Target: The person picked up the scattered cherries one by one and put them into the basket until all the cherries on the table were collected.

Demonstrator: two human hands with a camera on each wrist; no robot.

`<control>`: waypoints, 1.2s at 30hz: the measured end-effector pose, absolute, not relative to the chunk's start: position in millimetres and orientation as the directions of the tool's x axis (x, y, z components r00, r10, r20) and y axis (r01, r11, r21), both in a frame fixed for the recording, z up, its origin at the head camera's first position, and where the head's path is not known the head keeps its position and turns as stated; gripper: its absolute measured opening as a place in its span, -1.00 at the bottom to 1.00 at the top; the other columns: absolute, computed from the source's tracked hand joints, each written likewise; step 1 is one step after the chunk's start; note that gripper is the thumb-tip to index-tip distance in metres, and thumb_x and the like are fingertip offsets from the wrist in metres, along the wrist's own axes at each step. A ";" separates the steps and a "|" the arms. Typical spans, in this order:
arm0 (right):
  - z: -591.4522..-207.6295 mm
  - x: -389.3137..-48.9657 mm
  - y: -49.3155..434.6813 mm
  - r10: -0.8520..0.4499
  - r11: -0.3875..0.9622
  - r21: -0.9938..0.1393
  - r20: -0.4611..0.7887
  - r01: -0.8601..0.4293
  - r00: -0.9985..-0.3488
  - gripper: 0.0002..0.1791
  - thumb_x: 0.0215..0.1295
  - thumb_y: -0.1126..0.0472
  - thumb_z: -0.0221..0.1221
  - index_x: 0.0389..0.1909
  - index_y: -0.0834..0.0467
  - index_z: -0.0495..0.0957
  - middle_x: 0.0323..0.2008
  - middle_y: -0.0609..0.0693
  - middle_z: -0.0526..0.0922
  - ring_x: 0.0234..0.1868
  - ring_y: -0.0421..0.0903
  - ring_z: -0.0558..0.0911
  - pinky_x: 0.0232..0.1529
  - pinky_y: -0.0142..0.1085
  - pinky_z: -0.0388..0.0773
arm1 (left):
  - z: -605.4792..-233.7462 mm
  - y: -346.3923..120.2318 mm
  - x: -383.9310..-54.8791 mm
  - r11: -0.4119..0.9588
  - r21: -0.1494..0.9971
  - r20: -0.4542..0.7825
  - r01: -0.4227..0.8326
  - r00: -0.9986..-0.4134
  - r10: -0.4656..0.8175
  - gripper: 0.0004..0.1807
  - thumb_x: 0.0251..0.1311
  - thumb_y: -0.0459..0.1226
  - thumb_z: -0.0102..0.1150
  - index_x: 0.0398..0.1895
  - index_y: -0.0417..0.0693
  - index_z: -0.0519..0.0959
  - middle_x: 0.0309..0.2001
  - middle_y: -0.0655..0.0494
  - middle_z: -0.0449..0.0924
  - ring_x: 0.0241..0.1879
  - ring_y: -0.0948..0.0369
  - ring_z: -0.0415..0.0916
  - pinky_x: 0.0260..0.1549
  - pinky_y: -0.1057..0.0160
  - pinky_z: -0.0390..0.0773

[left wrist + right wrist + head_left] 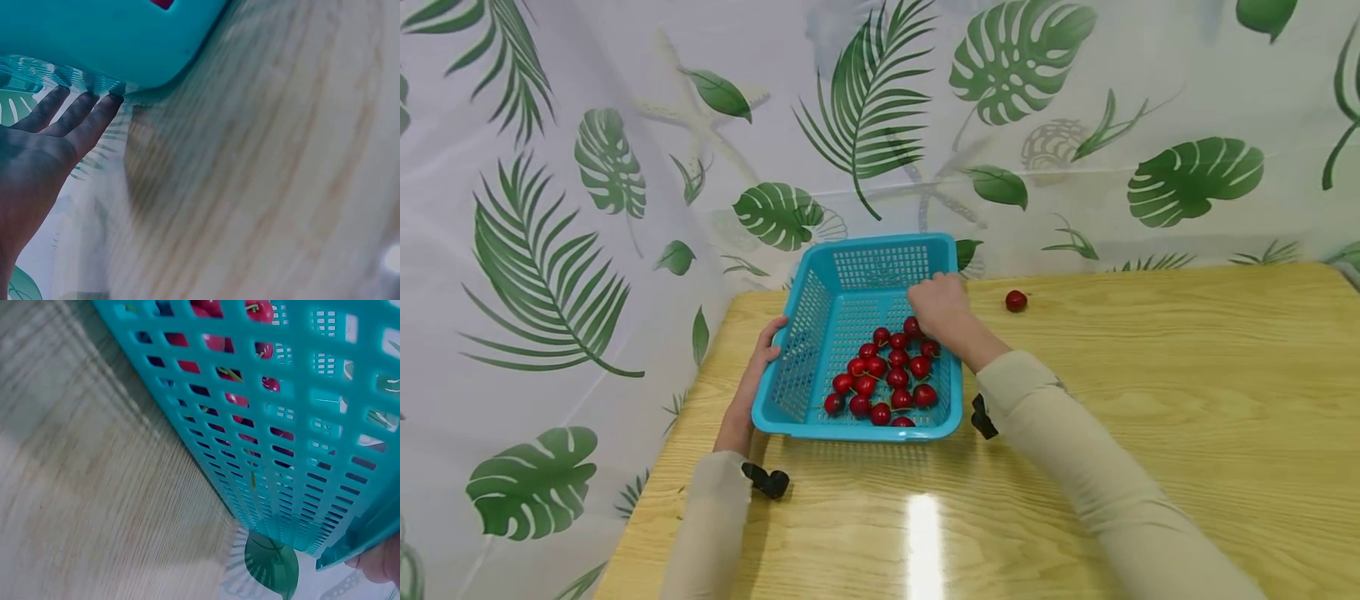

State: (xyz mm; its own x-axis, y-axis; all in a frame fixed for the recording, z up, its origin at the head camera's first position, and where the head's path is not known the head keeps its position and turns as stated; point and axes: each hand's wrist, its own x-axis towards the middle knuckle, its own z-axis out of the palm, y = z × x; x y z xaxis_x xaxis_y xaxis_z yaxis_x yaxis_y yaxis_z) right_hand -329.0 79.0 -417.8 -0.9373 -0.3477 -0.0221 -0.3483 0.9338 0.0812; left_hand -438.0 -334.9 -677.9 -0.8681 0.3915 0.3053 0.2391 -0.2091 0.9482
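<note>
A blue perforated plastic basket [831, 333] is between my hands, with several red cherries [897, 377] gathered in its near right part. My left hand [760, 358] is at the basket's left side. In the left wrist view, its extended fingers [94, 128] touch the outer wall; the thumb is hidden. Curled over the right rim toward the far corner, my right hand [943, 308] grips the basket. The right wrist view catches a digit [375, 562] against the underside of that rim; the other fingers are hidden there. Whether the whole base rests on the table cannot be told.
One loose cherry [1017, 301] lies on the wooden table [1187, 400] right of the basket, near the back edge. A white sheet [700, 167] printed with green leaves hangs behind the table and along its left side.
</note>
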 end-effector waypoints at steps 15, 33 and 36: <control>-421.2 -328.4 79.5 -0.377 0.908 0.151 -0.117 -0.392 -0.919 -0.87 0.35 0.24 0.10 -0.31 0.09 0.62 -0.28 0.05 0.70 -0.20 0.01 0.51 -0.09 -0.11 0.42 | -660.5 -325.6 -415.9 -0.223 0.958 0.259 0.182 -0.883 0.392 -0.35 0.32 -0.15 0.03 0.49 0.20 0.23 0.49 0.08 0.12 0.31 0.07 0.32 0.14 0.13 0.43; -422.6 -327.0 80.8 -0.471 0.853 0.131 -0.223 -0.505 -0.854 -0.86 0.30 0.30 0.12 -0.21 0.12 0.62 -0.17 0.07 0.71 -0.10 0.06 0.56 0.04 -0.09 0.39 | -612.5 -298.4 -384.2 -0.215 0.946 0.312 0.244 -0.869 0.384 -0.34 0.27 -0.28 -0.12 0.50 0.05 0.19 0.46 -0.06 0.16 0.29 0.04 0.32 0.20 0.11 0.36; -422.9 -328.4 81.3 -0.466 0.861 0.115 -0.213 -0.496 -0.859 -0.88 0.30 0.30 0.11 -0.23 0.13 0.61 -0.21 0.07 0.70 -0.14 0.06 0.58 0.03 -0.09 0.40 | -627.7 -307.7 -398.3 -0.219 0.938 0.339 0.270 -0.851 0.402 -0.35 0.30 -0.28 -0.10 0.50 0.07 0.20 0.46 -0.01 0.17 0.30 0.07 0.32 0.21 0.15 0.37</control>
State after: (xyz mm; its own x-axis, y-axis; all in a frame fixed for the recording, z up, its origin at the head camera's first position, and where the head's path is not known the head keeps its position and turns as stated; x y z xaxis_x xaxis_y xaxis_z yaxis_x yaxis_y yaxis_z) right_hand -328.4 81.3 -422.9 -0.8587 -0.4664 -0.2125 -0.4960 0.8606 0.1152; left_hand -398.3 -307.7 -627.7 -0.8508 0.4016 0.3390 0.2701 -0.2192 0.9375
